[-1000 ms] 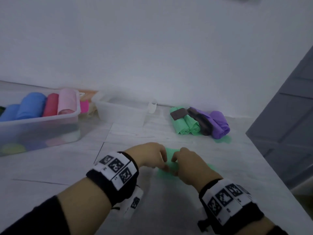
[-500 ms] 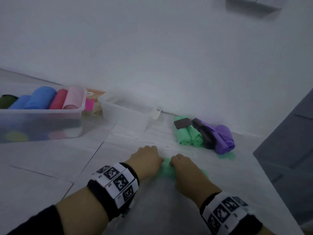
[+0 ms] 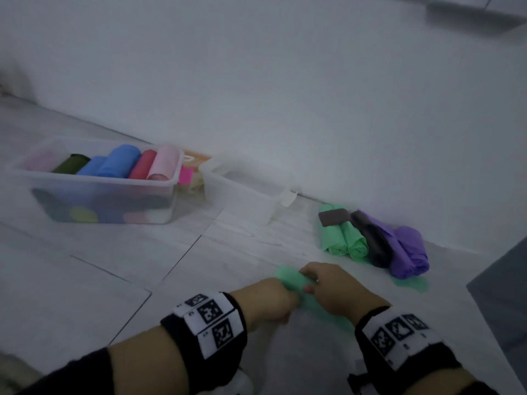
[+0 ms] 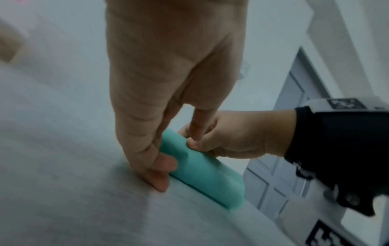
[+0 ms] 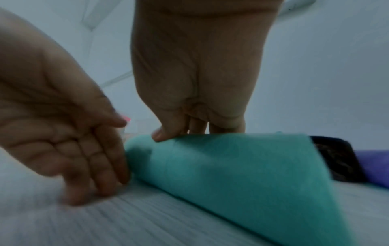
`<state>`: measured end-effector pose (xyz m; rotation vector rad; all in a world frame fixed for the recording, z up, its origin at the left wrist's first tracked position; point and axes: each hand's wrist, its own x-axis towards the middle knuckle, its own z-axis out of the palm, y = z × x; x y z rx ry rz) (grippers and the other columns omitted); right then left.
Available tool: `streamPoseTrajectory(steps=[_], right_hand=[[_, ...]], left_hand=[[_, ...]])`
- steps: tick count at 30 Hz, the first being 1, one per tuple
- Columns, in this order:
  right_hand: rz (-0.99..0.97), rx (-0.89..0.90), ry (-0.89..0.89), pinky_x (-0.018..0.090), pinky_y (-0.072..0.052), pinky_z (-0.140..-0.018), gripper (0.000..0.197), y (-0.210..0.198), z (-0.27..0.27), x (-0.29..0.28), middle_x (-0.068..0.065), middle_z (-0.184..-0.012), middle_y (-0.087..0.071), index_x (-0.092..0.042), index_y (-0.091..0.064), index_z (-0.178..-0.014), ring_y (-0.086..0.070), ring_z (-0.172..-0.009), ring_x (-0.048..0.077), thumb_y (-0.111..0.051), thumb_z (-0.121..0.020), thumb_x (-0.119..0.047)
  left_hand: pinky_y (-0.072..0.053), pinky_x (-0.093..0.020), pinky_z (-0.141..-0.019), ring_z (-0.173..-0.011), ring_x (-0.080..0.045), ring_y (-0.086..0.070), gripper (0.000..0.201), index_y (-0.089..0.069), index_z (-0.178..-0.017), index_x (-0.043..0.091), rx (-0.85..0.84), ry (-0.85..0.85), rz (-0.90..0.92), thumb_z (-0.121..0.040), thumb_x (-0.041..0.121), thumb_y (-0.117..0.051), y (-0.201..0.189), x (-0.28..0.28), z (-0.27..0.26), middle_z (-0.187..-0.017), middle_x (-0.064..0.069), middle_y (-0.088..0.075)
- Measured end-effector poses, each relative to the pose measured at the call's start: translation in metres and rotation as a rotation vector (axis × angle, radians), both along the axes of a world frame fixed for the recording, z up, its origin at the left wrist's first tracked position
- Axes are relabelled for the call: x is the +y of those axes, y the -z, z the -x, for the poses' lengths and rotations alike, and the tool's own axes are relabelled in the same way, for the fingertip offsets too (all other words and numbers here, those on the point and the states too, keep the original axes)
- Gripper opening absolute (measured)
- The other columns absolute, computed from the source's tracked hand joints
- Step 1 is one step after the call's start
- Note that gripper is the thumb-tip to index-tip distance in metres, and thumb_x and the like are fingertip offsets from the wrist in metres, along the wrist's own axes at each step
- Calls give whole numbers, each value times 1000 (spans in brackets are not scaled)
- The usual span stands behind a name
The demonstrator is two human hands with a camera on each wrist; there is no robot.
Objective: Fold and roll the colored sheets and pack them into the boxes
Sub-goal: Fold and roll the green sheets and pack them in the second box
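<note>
Green soft sheet roll (image 3: 291,279) on the pale floor (image 3: 119,252), near the wall. Left hand (image 3: 266,302) flat against its end, fingers straight. Right hand (image 3: 332,286) pinching its top, thumb (image 5: 161,134) curled on.

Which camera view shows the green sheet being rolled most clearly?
The right wrist view: the green sheet fills the frame, with the right hand pinching its top. The left wrist view shows only a short roll; the head view shows a small patch between both hands.
</note>
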<state>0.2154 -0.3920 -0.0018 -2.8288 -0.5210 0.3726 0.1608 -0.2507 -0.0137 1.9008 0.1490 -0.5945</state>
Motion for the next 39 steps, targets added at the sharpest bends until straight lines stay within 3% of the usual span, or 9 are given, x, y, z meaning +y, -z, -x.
streamPoseTrajectory(steps=[3,6,10,13,16,20,29,33,39], right_hand=[[-35,37,27,26,-41,-97,36,1,1,8,6,-127,-57,-12,-56,-125,-53,-116,20,-61,-91,-24],[-183,70,89,26,-44,-92,31,5,3,18,6,-118,-62,-10,-61,-116,-58,-108,19,-67,-87,-20],[-432,156,201,24,-47,-83,31,8,5,35,9,-112,-66,-8,-63,-114,-62,-100,19,-68,-84,-13],[-750,304,256,31,-55,-77,27,2,6,51,12,-106,-70,-4,-63,-112,-68,-91,22,-67,-85,-4],[-1023,466,293,32,-55,-66,26,-6,8,68,9,-97,-73,-7,-66,-105,-71,-85,24,-69,-80,-1],[-1222,587,256,39,-54,-68,33,-11,10,87,11,-100,-71,-4,-58,-93,-69,-84,29,-73,-63,-5],[-1303,500,222,37,-55,-62,42,-22,-15,119,19,-99,-70,4,-51,-95,-68,-79,31,-71,-58,-1],[-1308,447,246,34,-55,-61,43,-42,-44,123,19,-94,-71,2,-55,-102,-69,-77,27,-69,-62,-5],[-1387,241,212,30,-57,-60,41,-92,-94,120,13,-93,-73,-7,-57,-108,-71,-78,22,-64,-67,-4]], left_hand=[[-44,-23,-46,-43,-16,-54,18,-63,-72,2,143,-439,587,-88,1,-55,-4,-7,10,-55,-10,-57],[-50,-21,-41,-42,-19,-62,20,-60,-77,-8,164,-610,841,-91,-6,-46,-6,-4,14,-55,-16,-64],[-51,-23,-41,-46,-22,-65,18,-58,-93,-15,81,-690,820,-94,1,-51,-2,16,15,-71,-23,-65],[-57,-29,-56,-65,-27,-68,22,-59,-101,-16,14,-666,852,-95,4,-51,-6,38,11,-88,-27,-68],[-58,-26,-63,-70,-18,-71,15,-64,-94,-5,-75,-588,795,-93,6,-55,-14,68,7,-86,-15,-72],[-58,-29,-81,-93,-22,-69,21,-62,-108,-4,-117,-468,784,-91,6,-58,-22,100,5,-107,-16,-69],[-50,-31,-94,-109,-16,-63,26,-61,-118,14,-107,-292,772,-92,14,-56,-38,142,-28,-120,-5,-65],[-39,-32,-100,-114,-16,-49,46,-44,-133,20,-116,-406,642,-92,35,-57,-43,149,-67,-128,-4,-49],[-55,-37,-76,-101,-35,-54,88,-34,-137,15,211,-675,765,-70,54,-75,-34,147,-144,-107,-21,-48]])
